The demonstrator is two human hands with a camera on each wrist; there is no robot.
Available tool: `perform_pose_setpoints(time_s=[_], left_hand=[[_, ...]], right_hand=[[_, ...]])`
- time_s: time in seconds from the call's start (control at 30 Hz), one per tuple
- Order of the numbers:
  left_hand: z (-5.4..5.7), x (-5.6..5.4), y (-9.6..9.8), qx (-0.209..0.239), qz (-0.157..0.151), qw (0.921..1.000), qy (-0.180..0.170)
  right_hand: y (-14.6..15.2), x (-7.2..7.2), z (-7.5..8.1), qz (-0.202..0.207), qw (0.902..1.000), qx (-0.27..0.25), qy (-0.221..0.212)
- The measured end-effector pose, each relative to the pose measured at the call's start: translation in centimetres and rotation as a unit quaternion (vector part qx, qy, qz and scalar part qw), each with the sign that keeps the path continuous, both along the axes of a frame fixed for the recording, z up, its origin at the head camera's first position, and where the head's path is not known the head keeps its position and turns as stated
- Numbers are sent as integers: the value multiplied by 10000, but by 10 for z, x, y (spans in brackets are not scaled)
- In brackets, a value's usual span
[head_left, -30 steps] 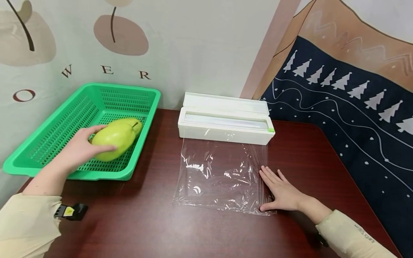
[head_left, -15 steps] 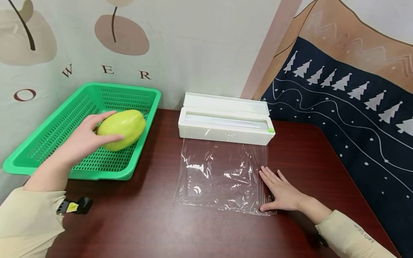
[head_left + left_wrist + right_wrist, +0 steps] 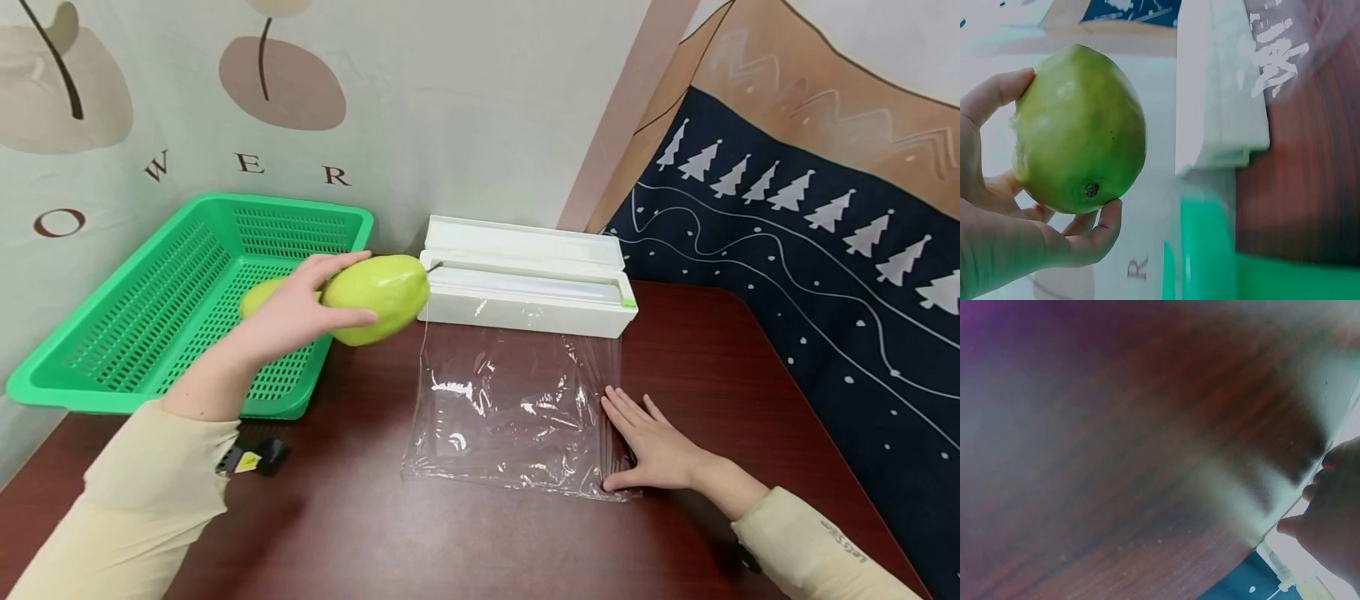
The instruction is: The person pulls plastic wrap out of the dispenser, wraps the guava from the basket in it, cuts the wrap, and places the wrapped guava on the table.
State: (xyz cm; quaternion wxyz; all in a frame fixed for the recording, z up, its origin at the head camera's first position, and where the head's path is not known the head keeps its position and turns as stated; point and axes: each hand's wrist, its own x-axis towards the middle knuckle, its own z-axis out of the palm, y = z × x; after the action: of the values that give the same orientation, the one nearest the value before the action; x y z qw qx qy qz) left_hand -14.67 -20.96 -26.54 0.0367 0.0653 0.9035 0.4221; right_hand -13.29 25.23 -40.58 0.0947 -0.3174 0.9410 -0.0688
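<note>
A yellow-green pear [image 3: 382, 296] is gripped by my left hand [image 3: 288, 312], thumb on one side and fingers on the other. It is held in the air between the green basket [image 3: 142, 283] and the white cling film box [image 3: 525, 312]. The left wrist view shows the same pear [image 3: 1082, 125] from its blossom end. A second pear [image 3: 258, 296] lies in the basket, partly hidden behind the left hand. Clear cling film [image 3: 510, 408] stretches from the box over the table. My right hand [image 3: 652, 446] rests with spread fingers on the film's right edge.
The box's lid [image 3: 525, 237] stands open at the back, with a green piece [image 3: 628, 303] at its right end. Reddish-brown table [image 3: 480, 542] runs along the front. A printed cloth wall [image 3: 480, 108] rises behind the basket and box.
My left hand has lifted the pear out of the basket and carried it right, towards the box. The second pear now shows behind the hand. The right hand has stayed in place.
</note>
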Motion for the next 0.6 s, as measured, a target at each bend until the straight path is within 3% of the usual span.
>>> perform_pose_setpoints(time_s=[0.33, 0.6], left_hand=[[-6, -16, 50, 192, -588, 9980, 122], [-16, -26, 78, 357, -905, 9953, 10]], right_hand=[[1, -1, -2, 10, 10000, 35, 36], [2, -1, -3, 11, 10000, 21, 50]])
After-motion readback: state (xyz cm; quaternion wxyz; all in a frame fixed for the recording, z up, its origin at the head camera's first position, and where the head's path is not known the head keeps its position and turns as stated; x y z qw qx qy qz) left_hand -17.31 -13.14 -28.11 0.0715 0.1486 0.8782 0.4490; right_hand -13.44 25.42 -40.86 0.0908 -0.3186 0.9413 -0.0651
